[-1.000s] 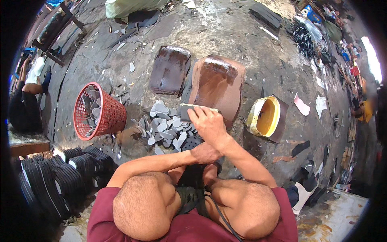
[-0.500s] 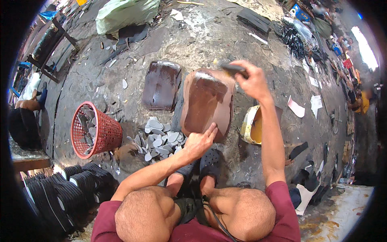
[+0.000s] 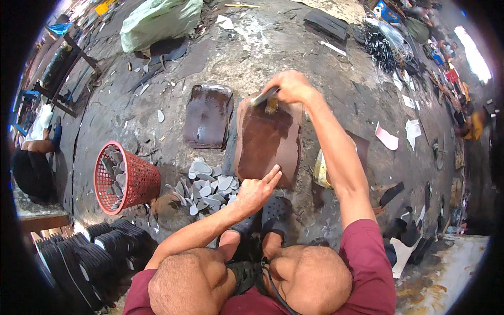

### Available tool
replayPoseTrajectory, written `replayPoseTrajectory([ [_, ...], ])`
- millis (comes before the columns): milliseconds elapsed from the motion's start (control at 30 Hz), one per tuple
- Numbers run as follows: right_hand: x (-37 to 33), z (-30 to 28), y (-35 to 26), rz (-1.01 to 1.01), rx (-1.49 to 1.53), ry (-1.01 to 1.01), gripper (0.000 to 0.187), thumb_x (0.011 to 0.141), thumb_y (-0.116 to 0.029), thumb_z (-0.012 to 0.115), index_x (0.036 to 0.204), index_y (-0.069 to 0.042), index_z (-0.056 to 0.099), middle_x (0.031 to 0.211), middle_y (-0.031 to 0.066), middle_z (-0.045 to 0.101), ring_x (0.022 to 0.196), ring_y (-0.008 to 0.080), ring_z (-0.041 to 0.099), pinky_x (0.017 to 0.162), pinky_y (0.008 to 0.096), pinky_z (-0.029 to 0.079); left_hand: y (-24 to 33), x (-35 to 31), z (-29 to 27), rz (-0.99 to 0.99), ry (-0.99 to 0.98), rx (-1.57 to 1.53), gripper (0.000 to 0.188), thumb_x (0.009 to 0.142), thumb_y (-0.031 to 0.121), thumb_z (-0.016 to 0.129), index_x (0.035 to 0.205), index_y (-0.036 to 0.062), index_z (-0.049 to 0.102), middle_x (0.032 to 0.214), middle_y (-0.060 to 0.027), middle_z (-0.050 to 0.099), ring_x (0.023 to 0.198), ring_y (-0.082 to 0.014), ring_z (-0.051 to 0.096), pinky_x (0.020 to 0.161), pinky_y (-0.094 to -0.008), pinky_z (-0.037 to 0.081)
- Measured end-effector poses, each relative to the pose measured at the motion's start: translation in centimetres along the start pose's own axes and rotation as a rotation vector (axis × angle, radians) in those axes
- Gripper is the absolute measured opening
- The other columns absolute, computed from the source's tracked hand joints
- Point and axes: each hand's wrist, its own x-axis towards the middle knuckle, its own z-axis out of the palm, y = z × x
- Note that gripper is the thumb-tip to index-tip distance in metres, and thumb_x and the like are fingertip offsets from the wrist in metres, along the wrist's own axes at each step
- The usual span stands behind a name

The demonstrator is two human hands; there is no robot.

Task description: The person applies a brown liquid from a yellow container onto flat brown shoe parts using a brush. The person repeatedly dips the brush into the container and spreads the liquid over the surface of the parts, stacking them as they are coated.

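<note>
Head view: right hand (image 3: 291, 86) closed in a fist around a brush (image 3: 266, 98), its bristle end touching the far edge of a brown leather sheet (image 3: 268, 139) lying flat on the stone floor (image 3: 294, 42). Left hand (image 3: 256, 191) spread, fingertips (image 3: 275, 171) pressing the sheet's near edge, holding nothing. Second darker sheet (image 3: 207, 115) just left of it. Pile of grey cut pieces (image 3: 207, 190) beside the left hand; red basket (image 3: 125, 181) further left; yellow container (image 3: 321, 170) under the right forearm.

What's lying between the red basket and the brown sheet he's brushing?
In the head view, a pile of small grey cut pieces lies on the floor between the red basket and the brown sheet.
</note>
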Motion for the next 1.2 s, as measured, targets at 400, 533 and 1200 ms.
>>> replayPoseTrajectory([
  [400,-16.4,3.6,6.2,0.403,0.366,-0.146,0.054,0.080,-0.021,0.072,0.133,-0.030,0.066,0.127,0.0064,0.071,0.119,0.0276,0.066,0.099,0.0432,0.052,0.9,0.6,0.2,-0.021,-0.016,0.002,0.059,0.082,0.006,0.063,0.141,0.0087,0.057,0.154,-0.0082,0.052,0.070,-0.0262,0.074,0.054,-0.0401,0.057],
  [533,-17.5,-0.1,-1.6,0.313,0.301,-0.191,0.049,0.083,-0.027,0.069,0.131,-0.026,0.066,0.118,0.0135,0.073,0.113,0.0368,0.067,0.097,0.0478,0.052,-0.4,0.2,1.0,0.014,0.080,0.005,0.060,0.082,0.007,0.064,0.141,0.0087,0.056,0.155,-0.0072,0.050,0.070,-0.0266,0.074,0.053,-0.0399,0.057],
  [1200,-23.1,5.3,-8.6,0.226,0.219,0.283,0.036,0.086,-0.008,0.066,0.121,-0.015,0.065,0.109,0.0131,0.074,0.092,0.0357,0.072,0.074,0.0464,0.058,-1.5,0.9,-3.6,-0.295,0.476,-0.404,0.034,0.087,0.011,0.074,0.121,0.0072,0.072,0.131,-0.0179,0.067,0.098,-0.0319,0.073,0.082,-0.0381,0.060],
])
